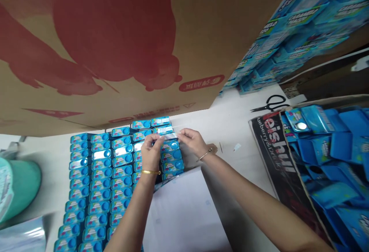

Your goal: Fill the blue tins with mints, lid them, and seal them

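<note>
My left hand [151, 150] and my right hand [193, 141] are close together, both closed in a pinch. Stretched between their fingertips is a small clear, whitish strip that looks like a sticker [169, 136]. It hangs over the right-hand column of small blue boxes [100, 184], which stand in rows on the white table [230, 125]. Two boxes at the far end of that column have shiny strips on top. A large white sheet [184, 213] lies between my forearms and covers part of the nearer boxes.
A tall brown carton [198, 40] with red print rises behind the rows. At right are black-handled scissors [271, 104] and an open carton [271, 144] of blue packages. More blue packages [291, 40] are stacked beyond. A teal bucket [25, 183] is at left.
</note>
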Available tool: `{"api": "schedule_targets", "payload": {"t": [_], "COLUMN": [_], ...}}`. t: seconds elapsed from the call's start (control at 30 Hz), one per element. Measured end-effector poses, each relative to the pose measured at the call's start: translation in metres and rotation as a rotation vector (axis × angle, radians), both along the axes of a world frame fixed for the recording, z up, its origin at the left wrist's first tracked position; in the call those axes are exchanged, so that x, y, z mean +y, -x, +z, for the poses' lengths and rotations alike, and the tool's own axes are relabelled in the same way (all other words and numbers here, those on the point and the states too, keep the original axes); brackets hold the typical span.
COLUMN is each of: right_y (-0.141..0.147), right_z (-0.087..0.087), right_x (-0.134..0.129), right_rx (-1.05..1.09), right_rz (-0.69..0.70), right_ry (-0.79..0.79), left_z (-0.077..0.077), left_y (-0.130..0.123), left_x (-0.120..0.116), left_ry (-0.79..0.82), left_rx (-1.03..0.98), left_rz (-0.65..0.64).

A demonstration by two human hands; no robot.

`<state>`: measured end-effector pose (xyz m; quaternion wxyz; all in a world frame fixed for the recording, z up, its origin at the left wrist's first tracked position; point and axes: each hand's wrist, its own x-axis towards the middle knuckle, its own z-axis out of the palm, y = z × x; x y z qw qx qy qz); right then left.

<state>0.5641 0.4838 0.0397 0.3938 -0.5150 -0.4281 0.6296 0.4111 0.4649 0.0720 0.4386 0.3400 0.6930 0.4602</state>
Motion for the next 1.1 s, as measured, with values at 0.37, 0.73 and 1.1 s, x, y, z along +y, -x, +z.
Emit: {"api": "schedule_targets", "payload": {"t": [0.37,0.73,1.1], "right_y": [-0.004,-0.005,-0.022], "right_z": [-0.016,-0.04,0.012], "right_x": [0.0,-0.002,-0.024], "right_rx": [-0.474,-0.419,-0.686], "right_rz": [0.0,0.046,0.434], "right_ry": [-0.136,-0.082,-0.221], "left_z": [-0.021,-0.025,-0.008], "left_y": [-0.001,-0.005,0.008], "left_x": [0.012,0.008,-0.001], "left_ry": [0.136,0.186,0.077], "left_rx": [0.651,0.88,0.716], "left_rz": [-0.058,-0.036,-0.205]}}
